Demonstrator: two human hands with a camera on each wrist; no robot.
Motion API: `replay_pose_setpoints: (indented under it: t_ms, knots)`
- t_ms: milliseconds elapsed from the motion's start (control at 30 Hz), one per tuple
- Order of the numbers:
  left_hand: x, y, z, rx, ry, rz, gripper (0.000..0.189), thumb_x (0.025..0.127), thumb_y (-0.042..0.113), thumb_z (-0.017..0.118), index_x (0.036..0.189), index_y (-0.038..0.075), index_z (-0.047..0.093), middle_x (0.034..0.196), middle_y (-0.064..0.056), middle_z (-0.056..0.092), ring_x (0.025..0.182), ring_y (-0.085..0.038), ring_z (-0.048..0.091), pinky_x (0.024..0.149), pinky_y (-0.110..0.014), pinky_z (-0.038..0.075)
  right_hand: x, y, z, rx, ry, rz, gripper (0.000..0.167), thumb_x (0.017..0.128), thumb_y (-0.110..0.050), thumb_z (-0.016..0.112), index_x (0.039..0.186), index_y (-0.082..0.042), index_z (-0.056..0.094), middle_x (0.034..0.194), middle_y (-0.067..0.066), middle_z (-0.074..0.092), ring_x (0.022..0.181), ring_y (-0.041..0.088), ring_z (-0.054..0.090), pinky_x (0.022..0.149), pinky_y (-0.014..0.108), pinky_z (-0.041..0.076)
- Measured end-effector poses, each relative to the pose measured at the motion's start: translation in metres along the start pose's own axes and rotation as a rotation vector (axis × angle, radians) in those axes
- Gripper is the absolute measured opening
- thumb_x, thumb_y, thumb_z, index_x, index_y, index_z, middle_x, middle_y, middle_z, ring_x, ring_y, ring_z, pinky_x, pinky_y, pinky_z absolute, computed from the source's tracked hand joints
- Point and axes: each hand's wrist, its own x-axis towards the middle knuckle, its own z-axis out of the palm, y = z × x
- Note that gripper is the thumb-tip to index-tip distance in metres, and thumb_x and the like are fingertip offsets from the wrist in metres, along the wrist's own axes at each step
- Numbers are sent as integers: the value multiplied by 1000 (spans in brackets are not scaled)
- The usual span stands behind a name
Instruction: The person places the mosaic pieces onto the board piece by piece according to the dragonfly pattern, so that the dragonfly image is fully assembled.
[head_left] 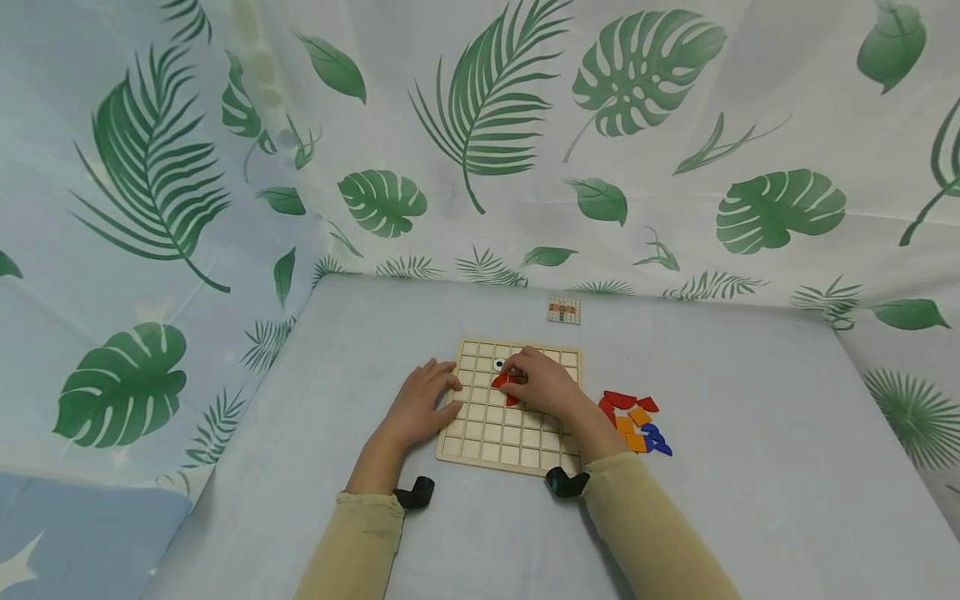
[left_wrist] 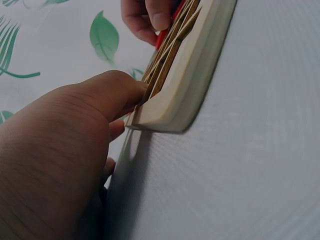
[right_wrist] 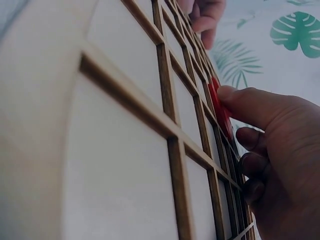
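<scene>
A wooden grid board (head_left: 482, 432) lies flat on the table, its squares divided by raised strips. On it are a round white piece with a black dot (head_left: 498, 364) and red pieces (head_left: 512, 399) just below. My right hand (head_left: 546, 383) is over the board's upper middle, pinching a red piece; in the right wrist view the thumb is against this red piece (right_wrist: 220, 107), with the other fingers curled. The piece's full outline is hidden by the hand. At the board's left edge my left hand (head_left: 420, 406) rests with loosely extended fingers, its thumb (left_wrist: 122, 92) touching the rim.
Right of the board lies a loose group of red pieces (head_left: 619, 400), orange squares (head_left: 640, 416) and blue curved pieces (head_left: 660, 442). A small patterned card (head_left: 564, 310) lies behind the board. Leaf-print curtains (head_left: 637, 150) border the table at the back and sides.
</scene>
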Motion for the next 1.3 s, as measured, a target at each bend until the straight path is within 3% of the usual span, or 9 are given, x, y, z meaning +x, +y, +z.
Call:
replay_pose_setpoints:
  t_ms: [567,1067,1300]
  knots:
    - [-1,3,-1,2,21,14,20,94,34,64,110,21,59,152,-4,46,148,-35,30,123,-55,21,1,-2,2,-27,20,10,29,92,-38,69,116,-23,68,113,-3,60,90,15,58,83,38,54]
    - [0,2,0,-10,29,16,19,94,33,65,108,21,59,152,-3,46,148,-36,31,123,-56,20,1,-3,2,-31,20,-1,23,92,-37,69,113,-29,69,103,-4,58,79,14,54,72,31,49]
    - [-1,3,0,-5,31,14,19,94,33,65,108,21,59,151,-3,47,148,-36,31,124,-55,20,-4,-3,-4,70,34,-20,21,95,-34,65,113,-25,70,106,-3,59,88,14,57,79,34,52]
